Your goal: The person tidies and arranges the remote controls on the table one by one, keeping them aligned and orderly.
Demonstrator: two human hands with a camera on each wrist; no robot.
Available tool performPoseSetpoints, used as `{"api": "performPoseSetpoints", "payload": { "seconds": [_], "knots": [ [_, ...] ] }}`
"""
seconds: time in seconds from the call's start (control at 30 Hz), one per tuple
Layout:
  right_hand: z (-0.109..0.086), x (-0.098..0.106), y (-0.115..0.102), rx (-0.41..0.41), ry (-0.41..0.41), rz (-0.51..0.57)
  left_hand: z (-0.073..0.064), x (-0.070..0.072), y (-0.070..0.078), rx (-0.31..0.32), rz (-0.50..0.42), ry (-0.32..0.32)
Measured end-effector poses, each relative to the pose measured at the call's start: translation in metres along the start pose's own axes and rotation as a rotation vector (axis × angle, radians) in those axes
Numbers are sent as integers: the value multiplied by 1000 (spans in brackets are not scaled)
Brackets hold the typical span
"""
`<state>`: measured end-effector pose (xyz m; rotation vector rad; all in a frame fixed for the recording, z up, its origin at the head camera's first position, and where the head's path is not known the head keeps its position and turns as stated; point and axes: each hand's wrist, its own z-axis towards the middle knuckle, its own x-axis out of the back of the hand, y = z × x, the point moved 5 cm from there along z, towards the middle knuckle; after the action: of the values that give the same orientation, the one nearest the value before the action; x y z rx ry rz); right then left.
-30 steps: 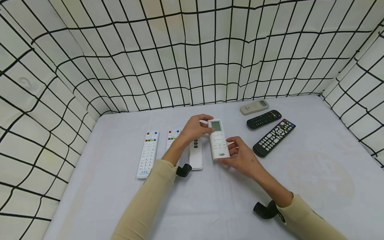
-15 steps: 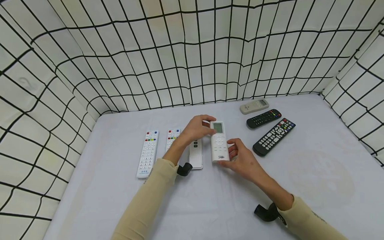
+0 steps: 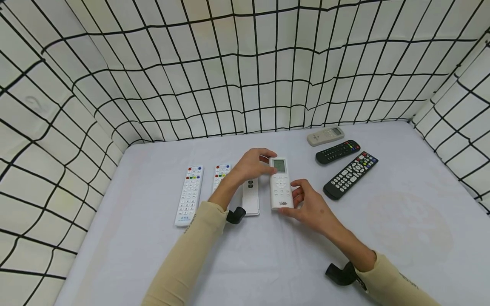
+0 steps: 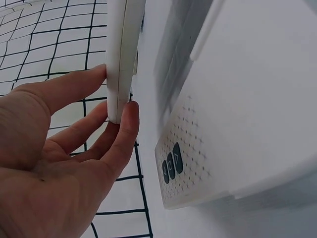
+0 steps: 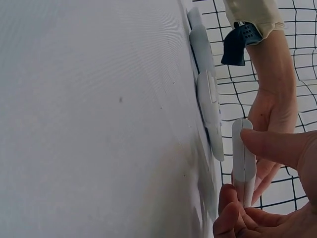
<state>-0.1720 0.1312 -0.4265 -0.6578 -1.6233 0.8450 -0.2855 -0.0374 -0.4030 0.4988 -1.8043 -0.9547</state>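
Both hands hold a white air conditioner remote (image 3: 281, 187) with a grey screen at its far end. My left hand (image 3: 253, 165) pinches the far left corner, thumb on the front. In the left wrist view the thumb and fingers (image 4: 121, 136) close on the remote's two faces. My right hand (image 3: 311, 207) grips the near right corner, its thumb at the bottom edge. The right wrist view has the remote (image 5: 243, 163) edge-on, between thumb and curled fingers, close over the table. Beside it lies a slim white remote (image 3: 250, 199) with small dark buttons, partly under the left wrist.
Two white remotes with coloured buttons lie left: one fully visible (image 3: 189, 196), another (image 3: 221, 173) partly behind the left arm. On the right are a large black remote (image 3: 350, 175), a smaller black one (image 3: 337, 151) and a beige one (image 3: 325, 136). Black netting (image 3: 245, 85) surrounds the white table.
The held remote has shifted slightly toward the person and turned a little straighter, both hands moving with it. The other remotes stay where they were.
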Motion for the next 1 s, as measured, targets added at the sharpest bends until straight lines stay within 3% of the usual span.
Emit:
{"api": "performPoseSetpoints", "payload": {
  "seconds": [0.3,1.0],
  "knots": [
    [-1,-1,3,17,-10,-15,0,-4,0,14,66,-8],
    [3,-6,5,-34,-61,-65,1,-12,2,57,154,-26]
  ]
}}
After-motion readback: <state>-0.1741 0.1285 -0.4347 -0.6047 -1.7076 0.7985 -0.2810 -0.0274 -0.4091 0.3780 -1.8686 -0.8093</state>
